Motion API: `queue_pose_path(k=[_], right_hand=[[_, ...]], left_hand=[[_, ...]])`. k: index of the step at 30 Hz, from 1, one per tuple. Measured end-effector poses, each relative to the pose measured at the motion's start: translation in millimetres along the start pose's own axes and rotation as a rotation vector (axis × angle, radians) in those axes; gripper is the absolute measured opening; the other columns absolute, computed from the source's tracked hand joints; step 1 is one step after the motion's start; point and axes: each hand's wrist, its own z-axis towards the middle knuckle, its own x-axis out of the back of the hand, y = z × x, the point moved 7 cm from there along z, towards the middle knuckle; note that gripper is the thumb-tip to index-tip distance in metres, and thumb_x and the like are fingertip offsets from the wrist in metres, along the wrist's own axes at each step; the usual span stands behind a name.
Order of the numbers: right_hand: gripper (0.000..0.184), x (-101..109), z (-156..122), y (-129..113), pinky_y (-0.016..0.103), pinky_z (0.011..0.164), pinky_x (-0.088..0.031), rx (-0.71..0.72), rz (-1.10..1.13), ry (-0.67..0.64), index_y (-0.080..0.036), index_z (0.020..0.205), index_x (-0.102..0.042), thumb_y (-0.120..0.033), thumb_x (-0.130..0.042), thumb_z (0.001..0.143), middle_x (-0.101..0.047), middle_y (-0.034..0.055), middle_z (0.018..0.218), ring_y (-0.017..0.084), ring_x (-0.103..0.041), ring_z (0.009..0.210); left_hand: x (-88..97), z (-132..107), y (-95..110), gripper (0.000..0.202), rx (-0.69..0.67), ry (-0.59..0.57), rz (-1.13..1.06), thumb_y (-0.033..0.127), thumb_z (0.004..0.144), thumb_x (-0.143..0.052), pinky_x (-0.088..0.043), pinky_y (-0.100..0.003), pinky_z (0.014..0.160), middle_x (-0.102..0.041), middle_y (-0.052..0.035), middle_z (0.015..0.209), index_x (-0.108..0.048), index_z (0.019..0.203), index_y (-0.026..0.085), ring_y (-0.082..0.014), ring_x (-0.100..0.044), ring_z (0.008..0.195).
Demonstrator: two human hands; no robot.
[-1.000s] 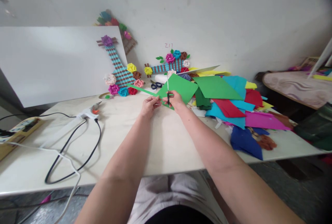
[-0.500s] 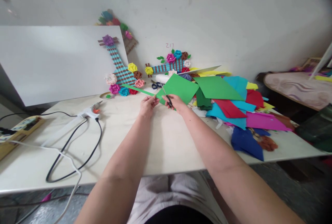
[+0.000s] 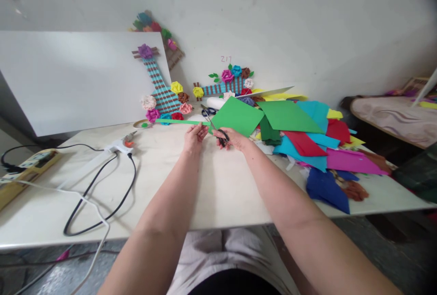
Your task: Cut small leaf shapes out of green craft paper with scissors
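Observation:
My left hand [image 3: 194, 138] pinches the near end of a long green paper strip [image 3: 177, 122] that reaches out to the left over the table. My right hand [image 3: 235, 138] is closed round the black handles of a pair of scissors [image 3: 218, 133], whose blades point up and left toward the strip. A green paper sheet [image 3: 238, 116] lies just behind my right hand, and the strip joins it at its left corner.
A heap of coloured paper sheets [image 3: 317, 142] covers the table's right side. A glue gun [image 3: 118, 146] with black and white cables lies at the left. Paper flower crafts [image 3: 160, 97] and a white board [image 3: 78, 78] lean on the wall. Blue-handled scissors [image 3: 207, 112] lie behind.
The scissors have tilted from upright to pointing left. The green strip has swung down to lie nearly level, and the sheet has settled lower behind my hands.

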Motion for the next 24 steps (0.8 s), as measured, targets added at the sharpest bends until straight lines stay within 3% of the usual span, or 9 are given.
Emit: queue_pose_path(k=[8,24], right_hand=[[0.043,0.1,0.9,-0.2,0.014,0.029,-0.033,0.018,-0.008,0.014,-0.015,0.081,-0.053,-0.057,-0.059,0.075,-0.059,-0.0017,0.058,0.006,-0.053,0.04],[0.046,0.0,-0.2,-0.4,0.015,0.032,-0.037,-0.016,-0.019,0.017,-0.014,0.084,-0.053,-0.06,-0.056,0.075,-0.06,-0.0003,0.058,0.008,-0.055,0.042]], left_hand=[[1.6,3.8,-4.2,0.017,0.024,0.022,-0.063,0.01,0.066,-0.065,-0.05,-0.026,0.072,-0.067,-0.0017,0.07,-0.05,0.069,0.017,-0.0148,-0.067,0.07],[-3.2,1.6,-6.8,0.02,0.036,0.015,-0.05,0.015,0.067,-0.07,-0.051,-0.027,0.07,-0.066,-0.0017,0.069,-0.049,0.07,0.017,-0.0165,-0.067,0.073]])
